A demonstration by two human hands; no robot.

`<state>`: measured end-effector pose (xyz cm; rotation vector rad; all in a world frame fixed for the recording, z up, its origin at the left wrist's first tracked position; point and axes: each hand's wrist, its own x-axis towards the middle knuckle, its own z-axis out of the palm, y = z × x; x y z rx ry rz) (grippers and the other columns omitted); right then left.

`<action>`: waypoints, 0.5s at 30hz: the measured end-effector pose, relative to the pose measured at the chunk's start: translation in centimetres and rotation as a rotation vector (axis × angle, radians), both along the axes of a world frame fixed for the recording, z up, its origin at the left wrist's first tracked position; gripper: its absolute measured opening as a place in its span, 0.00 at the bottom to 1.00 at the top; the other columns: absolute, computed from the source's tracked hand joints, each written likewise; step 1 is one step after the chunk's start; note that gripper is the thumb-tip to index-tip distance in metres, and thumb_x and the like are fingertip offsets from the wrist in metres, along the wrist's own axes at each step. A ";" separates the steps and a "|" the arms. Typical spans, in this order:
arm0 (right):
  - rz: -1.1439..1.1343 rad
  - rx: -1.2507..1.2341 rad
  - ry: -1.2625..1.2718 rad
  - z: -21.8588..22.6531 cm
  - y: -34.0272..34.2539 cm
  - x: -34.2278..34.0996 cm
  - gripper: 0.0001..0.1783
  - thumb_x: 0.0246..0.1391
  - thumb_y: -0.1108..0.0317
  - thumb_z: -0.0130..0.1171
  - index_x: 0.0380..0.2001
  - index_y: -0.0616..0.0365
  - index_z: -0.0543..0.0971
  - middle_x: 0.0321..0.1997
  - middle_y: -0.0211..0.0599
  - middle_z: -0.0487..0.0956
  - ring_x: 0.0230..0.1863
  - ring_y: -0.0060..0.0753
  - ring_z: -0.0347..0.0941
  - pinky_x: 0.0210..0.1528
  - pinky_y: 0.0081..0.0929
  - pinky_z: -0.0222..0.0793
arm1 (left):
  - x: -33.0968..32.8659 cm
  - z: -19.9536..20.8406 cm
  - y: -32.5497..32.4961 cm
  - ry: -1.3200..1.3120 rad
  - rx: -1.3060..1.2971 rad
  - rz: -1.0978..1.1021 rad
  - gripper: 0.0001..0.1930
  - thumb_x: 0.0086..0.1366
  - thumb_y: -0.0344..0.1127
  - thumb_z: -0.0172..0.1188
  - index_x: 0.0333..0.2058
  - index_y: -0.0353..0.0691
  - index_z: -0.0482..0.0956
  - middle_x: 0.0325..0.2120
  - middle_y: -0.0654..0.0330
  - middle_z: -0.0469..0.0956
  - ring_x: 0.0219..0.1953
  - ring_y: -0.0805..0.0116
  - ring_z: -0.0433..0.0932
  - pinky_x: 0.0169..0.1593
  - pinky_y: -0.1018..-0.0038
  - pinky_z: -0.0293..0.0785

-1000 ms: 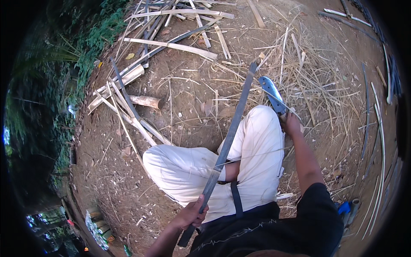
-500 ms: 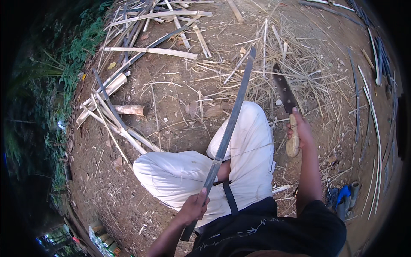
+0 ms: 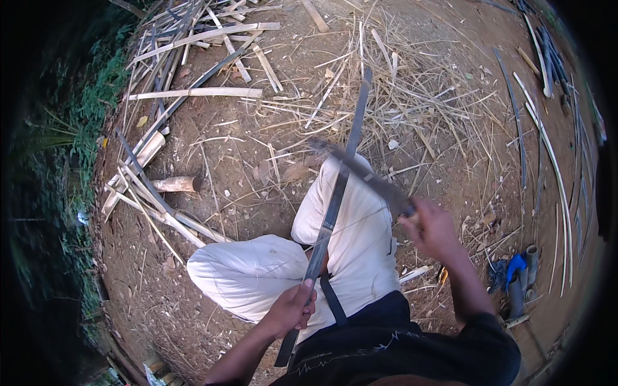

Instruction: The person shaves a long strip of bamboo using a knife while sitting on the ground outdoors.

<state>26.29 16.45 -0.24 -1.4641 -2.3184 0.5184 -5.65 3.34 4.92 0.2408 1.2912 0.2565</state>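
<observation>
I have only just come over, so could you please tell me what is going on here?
A person in light trousers is seated. The left hand grips a dark bamboo strip near its lower end, the strip slanting forward across the trousers. The right hand holds a machete, blurred by motion and crossing over the strip; whether they touch cannot be told. Thin shavings lie farther ahead, with a pile of split strips to the upper left.

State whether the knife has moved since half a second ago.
Yes: judged against the shavings heap, the knife has swung left, now crossing the dark strip.
</observation>
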 end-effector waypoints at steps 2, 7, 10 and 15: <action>0.100 -0.122 -0.007 0.3 0.0 -1.4 0.24 0.57 0.58 0.60 0.50 0.63 0.71 0.40 0.51 0.77 0.36 0.54 0.78 0.38 0.44 0.74 | 0.3 1.2 1.0 0.014 0.018 -0.037 0.27 0.72 0.63 0.40 0.36 0.39 0.65 0.18 0.66 0.60 0.12 0.79 0.56 0.16 0.78 0.57; 0.092 -0.213 -0.043 -0.3 2.1 -2.3 0.21 0.53 0.59 0.61 0.44 0.63 0.71 0.38 0.50 0.77 0.36 0.54 0.77 0.38 0.45 0.74 | -0.5 1.9 1.9 0.205 0.024 -0.151 0.25 0.74 0.58 0.41 0.34 0.38 0.67 0.18 0.64 0.64 0.14 0.76 0.62 0.19 0.76 0.62; 0.076 -0.216 -0.153 -0.2 3.0 -3.5 0.20 0.50 0.59 0.63 0.39 0.60 0.71 0.35 0.45 0.78 0.37 0.49 0.77 0.39 0.42 0.74 | -0.4 1.0 1.3 0.409 0.130 -0.273 0.27 0.73 0.57 0.42 0.31 0.36 0.70 0.18 0.60 0.70 0.19 0.70 0.69 0.27 0.71 0.68; 0.328 0.101 -0.142 -2.9 4.2 -3.7 0.19 0.47 0.57 0.65 0.36 0.59 0.72 0.32 0.42 0.79 0.35 0.44 0.78 0.38 0.41 0.75 | 0.4 0.8 0.4 0.522 0.244 -0.329 0.26 0.75 0.53 0.43 0.30 0.33 0.71 0.18 0.57 0.71 0.24 0.66 0.72 0.33 0.67 0.70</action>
